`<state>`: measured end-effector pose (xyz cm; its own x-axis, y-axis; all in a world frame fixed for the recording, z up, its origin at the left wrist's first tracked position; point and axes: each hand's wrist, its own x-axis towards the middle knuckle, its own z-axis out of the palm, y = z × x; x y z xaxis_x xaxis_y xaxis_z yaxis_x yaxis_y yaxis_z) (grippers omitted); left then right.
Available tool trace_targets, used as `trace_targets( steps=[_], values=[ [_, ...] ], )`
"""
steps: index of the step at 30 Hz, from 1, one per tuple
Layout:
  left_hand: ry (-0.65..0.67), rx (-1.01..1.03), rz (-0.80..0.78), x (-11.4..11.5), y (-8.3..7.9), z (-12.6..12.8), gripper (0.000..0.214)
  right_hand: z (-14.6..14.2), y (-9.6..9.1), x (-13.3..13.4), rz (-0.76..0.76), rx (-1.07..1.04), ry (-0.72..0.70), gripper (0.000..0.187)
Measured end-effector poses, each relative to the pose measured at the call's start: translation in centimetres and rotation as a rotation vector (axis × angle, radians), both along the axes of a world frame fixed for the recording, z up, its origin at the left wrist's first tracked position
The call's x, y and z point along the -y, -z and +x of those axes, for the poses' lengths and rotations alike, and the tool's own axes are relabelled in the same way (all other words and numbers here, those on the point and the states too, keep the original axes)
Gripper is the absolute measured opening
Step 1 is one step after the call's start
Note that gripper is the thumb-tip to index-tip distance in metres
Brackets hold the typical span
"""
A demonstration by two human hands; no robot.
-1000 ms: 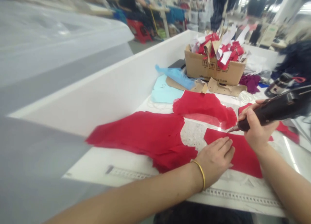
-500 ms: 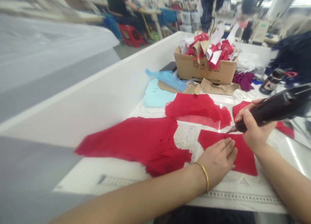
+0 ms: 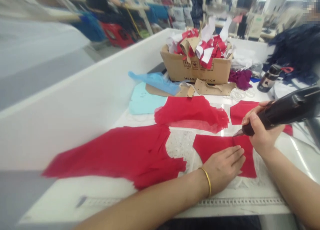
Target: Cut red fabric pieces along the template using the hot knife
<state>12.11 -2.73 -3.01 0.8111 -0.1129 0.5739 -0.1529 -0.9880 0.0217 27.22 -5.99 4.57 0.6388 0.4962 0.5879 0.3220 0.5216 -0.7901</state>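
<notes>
The left hand (image 3: 222,168) is pressing flat on a red fabric piece (image 3: 220,145), fingers (image 3: 232,153) together, while the right hand (image 3: 262,133) is clamping its fingers (image 3: 252,118) around a black handheld cutter (image 3: 282,112), tip just above the piece's top edge

A white table (image 3: 62,196) holds red fabric pieces (image 3: 112,153).

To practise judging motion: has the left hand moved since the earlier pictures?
Yes, the left hand slid rightward, toward the right edge of the red fabric panel.
</notes>
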Motion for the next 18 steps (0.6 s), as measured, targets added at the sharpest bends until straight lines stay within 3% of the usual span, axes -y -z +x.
trace_targets(
  steps=[12, 18],
  values=[
    [0.033, -0.052, -0.025, 0.0, 0.0, -0.2, 0.029, -0.6, -0.1, -0.3, -0.034, -0.027, 0.041, 0.018],
    [0.041, -0.038, -0.044, -0.2, -0.3, -0.1, 0.032, 0.5, -0.4, 0.3, 0.008, 0.001, 0.041, 0.028]
  ],
)
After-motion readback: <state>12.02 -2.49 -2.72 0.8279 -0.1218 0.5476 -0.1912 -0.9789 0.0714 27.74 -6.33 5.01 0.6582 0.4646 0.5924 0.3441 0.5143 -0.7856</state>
